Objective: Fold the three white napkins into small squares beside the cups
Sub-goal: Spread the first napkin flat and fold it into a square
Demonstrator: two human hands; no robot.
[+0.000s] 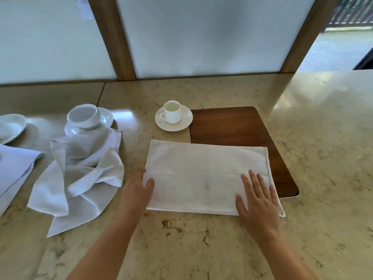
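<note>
A white napkin [201, 174] lies flat as a wide rectangle on the marble counter, partly over a wooden board. My left hand [139, 190] pinches its left edge, thumb on top and fingers under the cloth. My right hand [260, 201] rests flat on its right end with fingers spread. A small white cup [172, 112] stands on a saucer just behind the napkin. A second napkin [78, 174] lies crumpled to the left, touching a tipped cup [84, 117] on a saucer. A third napkin [14, 172] lies at the far left edge.
The wooden board [242, 130] is set into the counter [323, 158] behind and right of the flat napkin. A white plate [12, 128] sits at the far left. Frosted glass panels with wooden posts [113, 37] close off the counter's back edge.
</note>
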